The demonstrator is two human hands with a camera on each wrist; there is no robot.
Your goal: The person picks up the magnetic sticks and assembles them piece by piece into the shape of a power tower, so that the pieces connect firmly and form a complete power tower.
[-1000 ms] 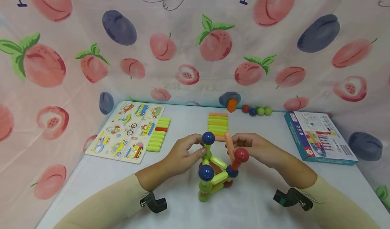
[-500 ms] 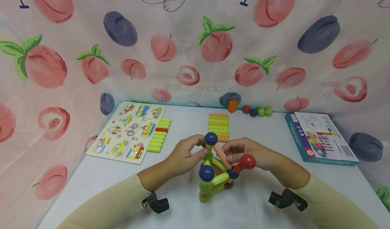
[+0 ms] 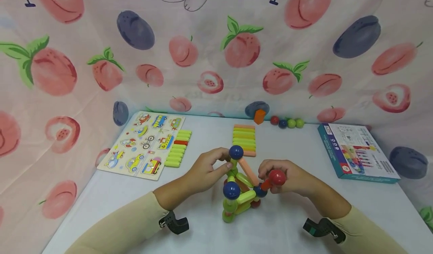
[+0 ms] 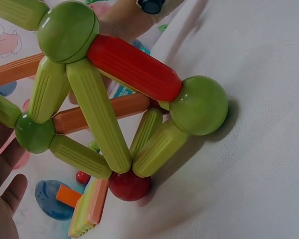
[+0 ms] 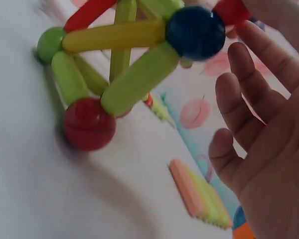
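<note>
A frame of magnetic rods and balls [image 3: 246,197] stands on the table in the head view. My left hand [image 3: 208,171] pinches the upright green rod [image 3: 233,164] just below a dark blue ball [image 3: 236,152]. From that ball a light orange rod [image 3: 248,172] slants down to another blue ball [image 3: 260,191]. A red rod [image 3: 266,185] with a red ball [image 3: 277,177] on its end juts from this lower ball. My right hand [image 3: 294,177] holds the red rod, partly hidden behind the red ball. The left wrist view shows a red rod [image 4: 134,67] low in the frame.
Behind the frame lies a row of yellow, green and orange rods [image 3: 244,138]. Green rods with one red [image 3: 176,154] lie beside a picture puzzle board [image 3: 135,145] at left. Several loose balls [image 3: 291,123] and an orange block [image 3: 259,116] sit at the back. A box [image 3: 360,152] lies right.
My right hand has brought the light orange rod against the frame between two blue balls, let go of it and moved to the red rod. The left hand keeps its hold.
</note>
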